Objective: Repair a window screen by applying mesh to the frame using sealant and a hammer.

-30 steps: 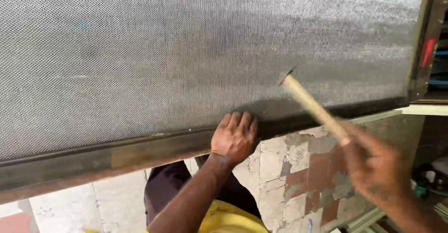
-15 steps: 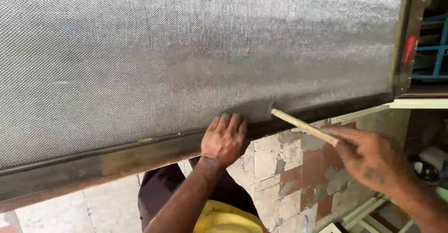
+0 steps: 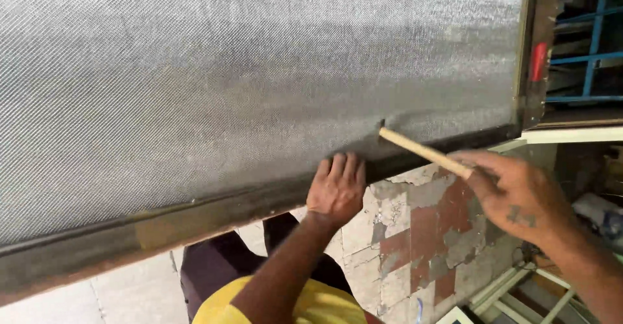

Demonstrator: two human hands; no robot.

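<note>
Grey woven wire mesh (image 3: 259, 71) fills most of the view, stretched flat over a dark wooden frame (image 3: 195, 217) whose lower rail runs from eight o'clock up toward three o'clock. Seen from the head camera, the left hand (image 3: 336, 191) lies flat at six o'clock of the mesh, fingers spread and pressed against the rail, apparently to keep the mesh edge pinned tight where it meets the wood. At four o'clock the right hand (image 3: 516, 194) is closed around the pale wooden handle of a small hammer (image 3: 422, 150), gripping it near the end, which gives reach and swing. The hammer head points toward ten o'clock and sits against the mesh edge just above the rail, just beside the left fingertips, so the holding hand steadies the very spot being struck. Below the frame lies a worn patchwork floor (image 3: 422, 233) of chipped red and pale tiles, and the person's yellow shirt (image 3: 311, 308) shows at six o'clock. Blue metal racking (image 3: 584, 58) stands at two o'clock.
</note>
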